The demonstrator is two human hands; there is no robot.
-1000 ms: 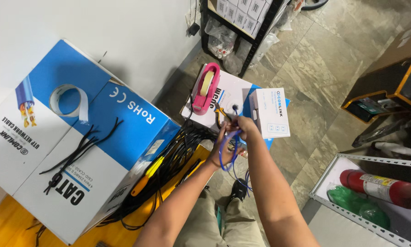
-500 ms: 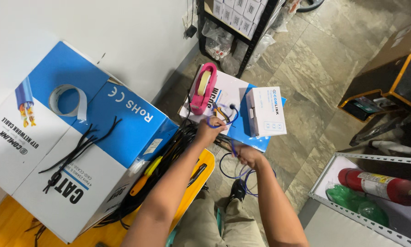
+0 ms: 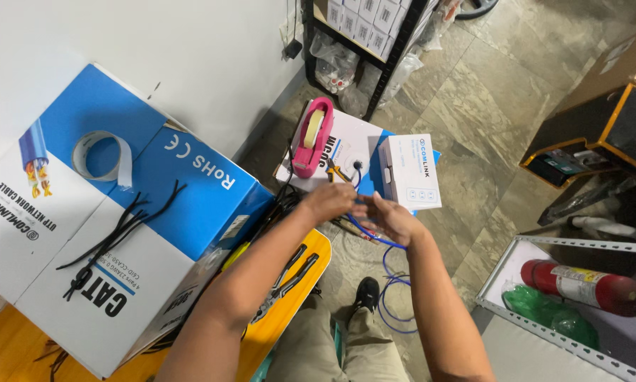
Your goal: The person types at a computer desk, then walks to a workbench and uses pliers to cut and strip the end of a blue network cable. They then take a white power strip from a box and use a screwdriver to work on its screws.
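Both of my hands are closed on the blue cable point(image 3: 374, 239): my left hand point(image 3: 330, 202) pinches it near its end, and my right hand point(image 3: 391, 218) grips it just beside, fingers curled around the strand. From there the cable runs down past my right wrist and loops on the stone floor point(image 3: 473, 127) near my black shoe point(image 3: 366, 293).

Just beyond my hands sit a pink tape dispenser point(image 3: 312, 136), a small white box point(image 3: 410, 172) and a yellow-handled hand tool point(image 3: 337, 171) that I cannot identify for sure, all on a flat white-and-blue box point(image 3: 360, 145). A large blue-and-white cable carton point(image 3: 120, 212) stands to my left with black cable ties point(image 3: 113, 233) lying on top. Pliers point(image 3: 286, 279) rest on a yellow surface point(image 3: 314, 247) under my left forearm.

I judge the step in hand to be working the cable's end between my fingertips. The next move calls for a steady pinch from the left hand while the right feeds or straightens the strand, without letting the end slip.

Compared with 0.5 s ago, my left hand has come back from reaching toward the tool by the dispenser and now meets the right on the cable. My right hand has risen from lower down.
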